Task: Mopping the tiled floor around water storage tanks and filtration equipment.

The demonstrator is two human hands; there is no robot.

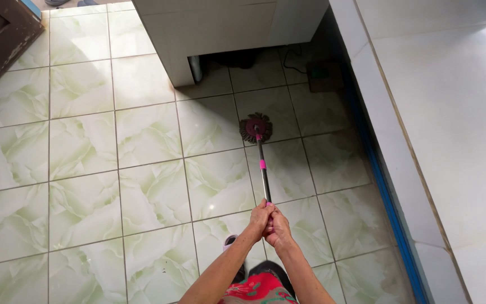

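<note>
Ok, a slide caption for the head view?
Both hands, left hand and right hand, grip a mop on the green-veined tiled floor.

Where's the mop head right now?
In the head view the mop head lies on the green tiled floor, centre-right, just before the white cabinet, at the far end of the pole both hands grip.
</note>
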